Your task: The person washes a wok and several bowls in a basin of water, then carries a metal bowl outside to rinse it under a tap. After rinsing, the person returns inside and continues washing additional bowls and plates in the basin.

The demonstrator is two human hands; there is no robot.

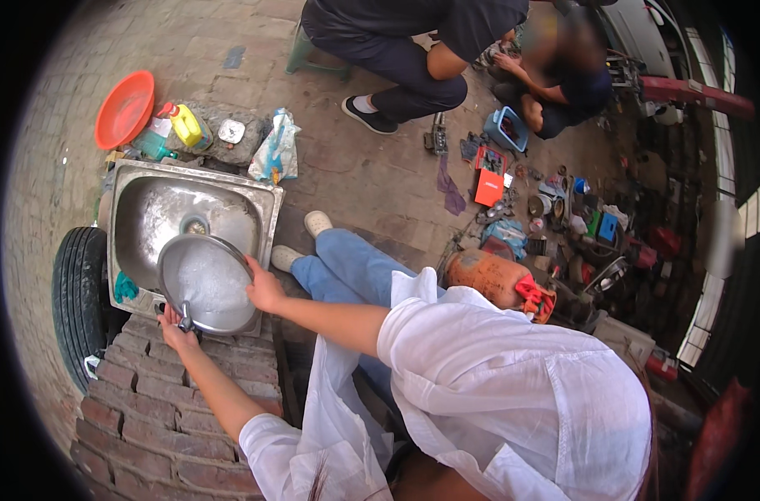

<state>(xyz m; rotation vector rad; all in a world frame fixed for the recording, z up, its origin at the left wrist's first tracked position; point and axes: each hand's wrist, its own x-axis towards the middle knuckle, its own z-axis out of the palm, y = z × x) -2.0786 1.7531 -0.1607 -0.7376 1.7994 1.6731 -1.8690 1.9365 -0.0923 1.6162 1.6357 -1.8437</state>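
Note:
A round metal basin (211,280) is tilted over the near part of a stainless steel sink (221,179), with a frothy or shiny wet look inside, perhaps water. My right hand (266,285) is closed on the basin's right rim. At its lower left edge my left hand (176,327) grips the rim, right beside a chrome tap (186,317); some of its fingers are hidden. A teal cloth (125,287) lies on the sink's left edge. The sink's drain (196,226) shows just beyond the basin.
A brick ledge (175,409) and a black tyre (79,301) flank the sink. Beyond it are an orange basin (124,109), a yellow bottle (188,125) and a plastic bag (276,149). Two people sit at the back. An orange gas cylinder (484,275) and scattered parts lie right.

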